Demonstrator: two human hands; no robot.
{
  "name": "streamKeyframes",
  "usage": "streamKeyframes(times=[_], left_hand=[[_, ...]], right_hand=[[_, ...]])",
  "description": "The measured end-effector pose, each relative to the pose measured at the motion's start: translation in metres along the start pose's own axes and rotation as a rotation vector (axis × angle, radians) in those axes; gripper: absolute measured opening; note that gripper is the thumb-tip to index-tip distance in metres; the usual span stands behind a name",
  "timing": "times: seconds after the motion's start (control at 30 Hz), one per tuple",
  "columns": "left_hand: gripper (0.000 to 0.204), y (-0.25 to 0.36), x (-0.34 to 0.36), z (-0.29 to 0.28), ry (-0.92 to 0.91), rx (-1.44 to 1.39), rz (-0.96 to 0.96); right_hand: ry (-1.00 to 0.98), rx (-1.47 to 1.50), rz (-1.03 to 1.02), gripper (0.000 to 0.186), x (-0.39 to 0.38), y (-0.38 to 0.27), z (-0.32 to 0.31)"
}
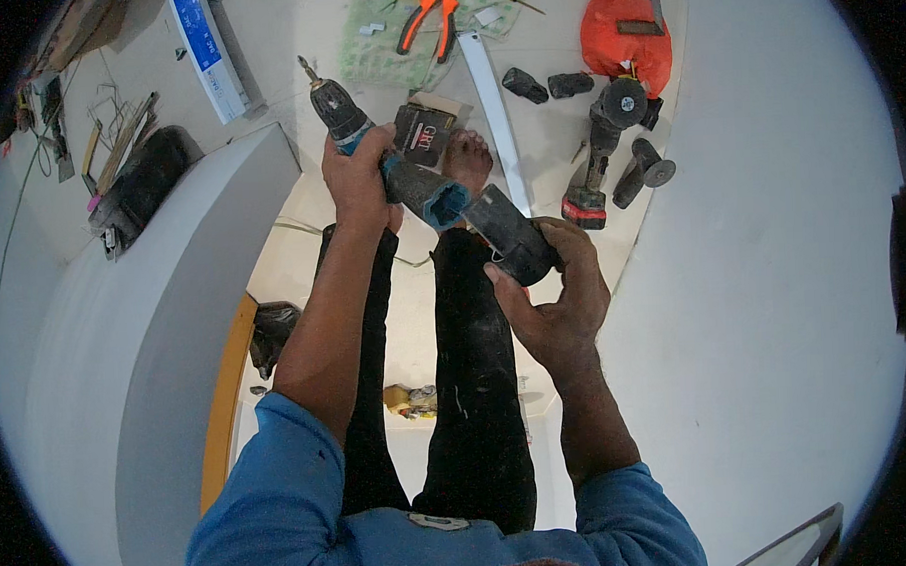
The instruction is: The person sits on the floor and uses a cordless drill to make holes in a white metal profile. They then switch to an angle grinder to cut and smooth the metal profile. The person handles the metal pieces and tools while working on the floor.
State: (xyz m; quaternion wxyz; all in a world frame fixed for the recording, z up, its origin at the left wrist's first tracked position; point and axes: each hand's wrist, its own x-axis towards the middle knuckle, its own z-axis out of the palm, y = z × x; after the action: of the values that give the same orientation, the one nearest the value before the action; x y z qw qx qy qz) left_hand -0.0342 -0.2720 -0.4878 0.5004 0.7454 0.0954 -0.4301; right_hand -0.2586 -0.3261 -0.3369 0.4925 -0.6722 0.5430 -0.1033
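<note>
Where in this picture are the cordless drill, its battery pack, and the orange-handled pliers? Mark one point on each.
cordless drill [342, 115]: head view, on the dark body behind the chuck.
battery pack [506, 233]: head view, on its black casing above the right hand.
orange-handled pliers [416, 20]: head view, on the left orange handle.

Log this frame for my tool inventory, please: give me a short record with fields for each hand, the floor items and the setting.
left hand: grips the body of a cordless drill, bit pointing away
right hand: holds the black battery pack at the drill's base
floor tools: orange-handled pliers, angle grinder, orange bag, white strip
setting: person stands barefoot between pale curved panels
</note>
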Motion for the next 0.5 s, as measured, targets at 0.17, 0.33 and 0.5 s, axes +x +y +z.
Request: streamKeyframes(times=[0.17, 0.33, 0.5], left_hand=[[0.028, -0.004, -0.001, 0.001, -0.019, -0.057, 0.010], [0.028, 0.000, -0.006, 0.006, -0.048, -0.131, 0.014], [0.030, -0.004, -0.009, 0.008, -0.047, -0.119, 0.003]], right_hand=[[-0.093, 0.409, 0.317, 0.058, 0.000, 0.001, 0.006], [-0.248, 0.847, 0.700, 0.053, 0.003, 0.003, 0.001], [-0.048, 0.540, 0.206, 0.048, -0.010, 0.007, 0.018]])
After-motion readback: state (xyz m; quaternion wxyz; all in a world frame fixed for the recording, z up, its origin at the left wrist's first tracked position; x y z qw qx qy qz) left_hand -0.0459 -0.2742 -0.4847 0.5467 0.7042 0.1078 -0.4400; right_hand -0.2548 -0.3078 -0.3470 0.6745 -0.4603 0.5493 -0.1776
